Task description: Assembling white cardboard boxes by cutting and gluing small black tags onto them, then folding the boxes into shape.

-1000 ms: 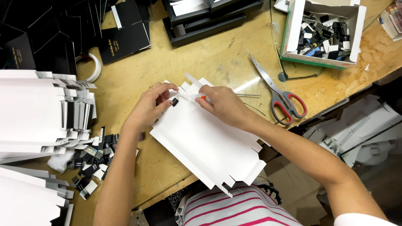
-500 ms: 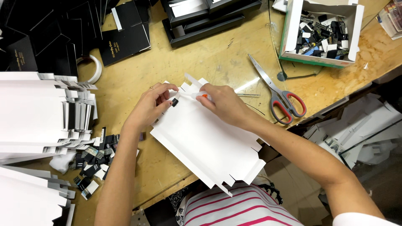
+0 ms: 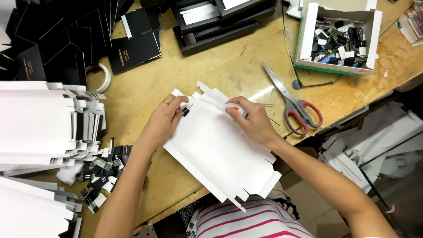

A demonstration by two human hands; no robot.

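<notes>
Flat white box blank (image 3: 220, 150): lying tilted on the wooden counter (image 3: 211, 66), its near end overhanging the counter edge toward the person's striped shirt (image 3: 246, 220); slotted tabs are showing at both ends.
Left hand (image 3: 165, 120): resting on the far left corner of the blank, fingers (image 3: 178, 105) curled together and pinching a small black tab (image 3: 186, 111) at the edge (a ring is showing on one finger).
Right hand (image 3: 251, 121): pressing down on the far end of the blank, fingers closed around a small white tool with an orange mark (image 3: 232, 109), whose tip is touching the card near the tabs.
Scissors (image 3: 291, 103): lying shut on the counter just right of the right hand, grey blades pointing away, red-and-grey handles nearest the counter edge.
Open cardboard tray (image 3: 308, 35): sitting at the far right, holding a jumble of small black and white pieces.
Stacks of folded white blanks (image 3: 39, 123): filling the left side, well apart from the hands.
Loose black and white tabs (image 3: 103, 172): scattering beside those stacks, near the left forearm.
Black card pieces (image 3: 132, 48): piling at the far left, with a roll of tape (image 3: 102, 77) beside them.
</notes>
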